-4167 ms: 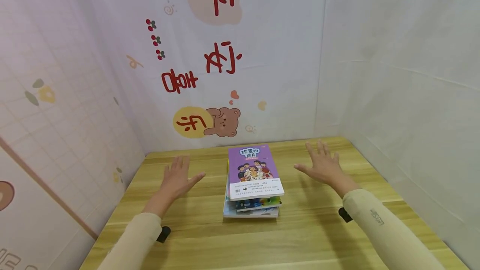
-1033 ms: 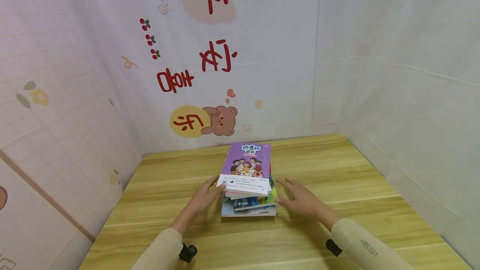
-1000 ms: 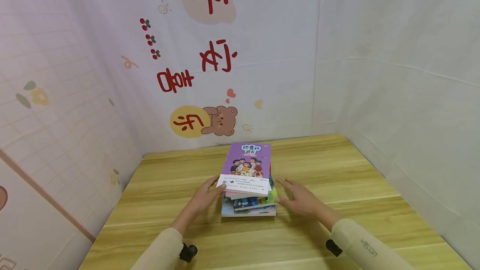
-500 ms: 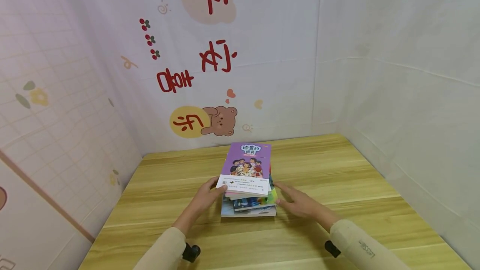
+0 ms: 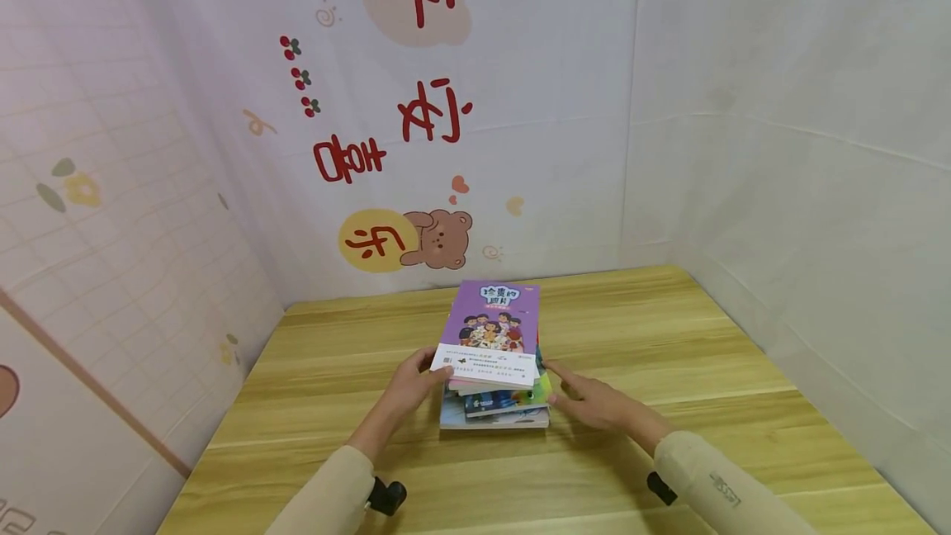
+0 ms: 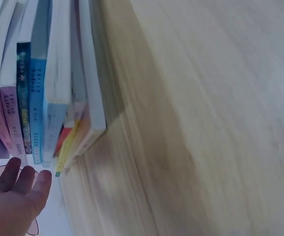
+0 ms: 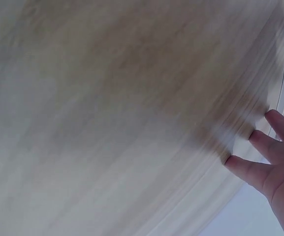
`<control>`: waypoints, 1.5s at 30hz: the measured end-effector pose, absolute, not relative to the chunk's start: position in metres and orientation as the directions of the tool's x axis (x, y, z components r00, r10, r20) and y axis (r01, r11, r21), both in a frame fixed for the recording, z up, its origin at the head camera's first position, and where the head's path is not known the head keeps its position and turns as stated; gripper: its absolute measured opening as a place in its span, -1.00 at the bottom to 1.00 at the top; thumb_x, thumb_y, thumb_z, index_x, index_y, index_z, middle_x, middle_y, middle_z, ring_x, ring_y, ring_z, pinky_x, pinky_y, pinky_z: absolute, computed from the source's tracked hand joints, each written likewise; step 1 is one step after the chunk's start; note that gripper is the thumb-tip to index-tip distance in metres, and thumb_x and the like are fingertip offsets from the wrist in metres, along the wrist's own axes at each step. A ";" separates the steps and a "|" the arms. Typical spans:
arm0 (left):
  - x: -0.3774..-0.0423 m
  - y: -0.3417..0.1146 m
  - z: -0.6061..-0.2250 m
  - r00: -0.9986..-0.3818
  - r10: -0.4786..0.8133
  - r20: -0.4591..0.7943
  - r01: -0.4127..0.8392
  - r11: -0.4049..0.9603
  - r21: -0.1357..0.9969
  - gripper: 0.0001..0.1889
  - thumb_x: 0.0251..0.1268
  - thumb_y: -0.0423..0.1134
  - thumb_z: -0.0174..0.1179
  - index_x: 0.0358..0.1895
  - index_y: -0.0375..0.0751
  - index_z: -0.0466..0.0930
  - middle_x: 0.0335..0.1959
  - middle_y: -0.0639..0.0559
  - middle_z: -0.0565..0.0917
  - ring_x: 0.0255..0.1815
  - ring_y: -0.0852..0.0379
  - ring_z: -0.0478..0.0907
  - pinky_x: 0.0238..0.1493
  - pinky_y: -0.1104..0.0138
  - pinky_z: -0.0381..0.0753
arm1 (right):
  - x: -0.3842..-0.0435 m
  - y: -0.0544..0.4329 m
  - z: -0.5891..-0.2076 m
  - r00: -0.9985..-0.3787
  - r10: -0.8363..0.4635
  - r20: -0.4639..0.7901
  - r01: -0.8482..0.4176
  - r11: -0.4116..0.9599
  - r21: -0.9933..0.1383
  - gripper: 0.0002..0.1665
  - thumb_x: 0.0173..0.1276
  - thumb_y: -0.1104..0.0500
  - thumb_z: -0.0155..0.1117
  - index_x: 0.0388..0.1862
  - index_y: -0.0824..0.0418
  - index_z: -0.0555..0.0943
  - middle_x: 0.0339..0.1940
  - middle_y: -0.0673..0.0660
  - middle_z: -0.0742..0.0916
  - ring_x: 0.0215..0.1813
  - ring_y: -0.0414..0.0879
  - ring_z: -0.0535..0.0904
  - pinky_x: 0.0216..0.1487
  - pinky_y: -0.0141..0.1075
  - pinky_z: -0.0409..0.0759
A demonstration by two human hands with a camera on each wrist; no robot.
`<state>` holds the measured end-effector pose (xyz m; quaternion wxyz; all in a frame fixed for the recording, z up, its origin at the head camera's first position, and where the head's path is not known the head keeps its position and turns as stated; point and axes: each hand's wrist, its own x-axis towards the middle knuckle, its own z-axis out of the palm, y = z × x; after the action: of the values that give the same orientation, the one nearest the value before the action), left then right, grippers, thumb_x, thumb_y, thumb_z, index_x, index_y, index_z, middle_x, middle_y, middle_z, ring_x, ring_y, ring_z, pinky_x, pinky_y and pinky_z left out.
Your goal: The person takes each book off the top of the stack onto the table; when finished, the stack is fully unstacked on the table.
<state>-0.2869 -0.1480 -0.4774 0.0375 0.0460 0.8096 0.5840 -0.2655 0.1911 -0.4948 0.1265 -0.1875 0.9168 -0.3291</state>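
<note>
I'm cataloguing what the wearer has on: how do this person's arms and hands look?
The left hand and right hand are ungloved. The left sleeve and right sleeve are long and pale cream; the right bears small dark lettering, too fine to read surely. A small black device shows by each sleeve's end.

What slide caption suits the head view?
Left hand and right hand flank an uneven book stack on a wood-grain table.

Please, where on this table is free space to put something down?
Free: wooden table between left hand and left wall; between right hand and right wall; and nearer, between the wrist cameras. Crowded: the middle, where both hands flank the book stack.
</note>
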 end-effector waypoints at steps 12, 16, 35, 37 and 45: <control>-0.284 -0.159 -0.479 -0.998 0.061 0.025 0.031 0.101 0.994 -0.41 0.28 -0.43 0.24 0.35 -0.57 0.31 0.17 -0.36 0.51 0.07 -0.04 0.51 0.12 0.10 0.53 | -0.264 0.189 -0.493 -0.893 -0.430 -0.133 -0.258 0.732 -0.630 -0.20 0.53 -0.25 0.01 0.63 -0.07 0.07 0.31 0.43 0.53 0.33 0.42 0.40 0.30 0.36 0.22; -0.283 -0.170 -0.479 -0.999 0.033 0.019 0.018 -0.028 0.999 -0.44 0.25 -0.56 0.15 0.33 -0.59 0.28 0.03 -0.29 0.55 -0.18 0.14 0.55 -0.11 0.26 0.62 | -0.263 0.188 -0.491 -0.897 -0.417 -0.144 -0.244 0.741 -0.625 -0.20 0.52 -0.26 0.01 0.63 -0.09 0.08 0.30 0.42 0.53 0.33 0.43 0.39 0.30 0.37 0.22; -0.276 -0.197 -0.482 -0.997 0.070 -0.036 -0.053 -0.250 0.967 -0.40 0.33 -0.65 0.01 0.42 -0.65 0.11 -0.03 -0.22 0.63 -0.28 0.18 0.65 -0.17 0.31 0.67 | -0.262 0.189 -0.496 -0.905 -0.394 -0.161 -0.214 0.748 -0.628 -0.18 0.51 -0.28 0.02 0.63 -0.11 0.06 0.31 0.41 0.53 0.35 0.45 0.36 0.29 0.40 0.18; -0.275 -0.199 -0.482 -0.994 0.095 -0.050 -0.074 -0.264 0.962 -0.40 0.32 -0.66 0.00 0.43 -0.64 0.10 -0.05 -0.16 0.63 -0.26 0.17 0.66 -0.11 0.27 0.66 | -0.262 0.189 -0.496 -0.904 -0.396 -0.160 -0.216 0.748 -0.627 -0.18 0.51 -0.29 0.01 0.63 -0.11 0.06 0.32 0.41 0.52 0.35 0.45 0.35 0.29 0.40 0.18; -0.274 -0.202 -0.481 -0.981 0.154 -0.121 -0.162 -0.293 0.942 -0.27 0.29 -0.65 0.02 0.52 -0.44 -0.02 -0.04 -0.19 0.63 -0.22 0.09 0.69 -0.02 0.22 0.66 | -0.260 0.189 -0.495 -0.899 -0.414 -0.140 -0.239 0.734 -0.635 -0.18 0.53 -0.26 0.01 0.64 -0.08 0.05 0.32 0.42 0.52 0.35 0.44 0.36 0.30 0.39 0.19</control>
<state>-0.2736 -0.2021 -0.4814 0.0981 -0.0035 0.5864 0.8041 -0.2603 0.1888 -0.4948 0.1372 -0.1774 0.9210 -0.3185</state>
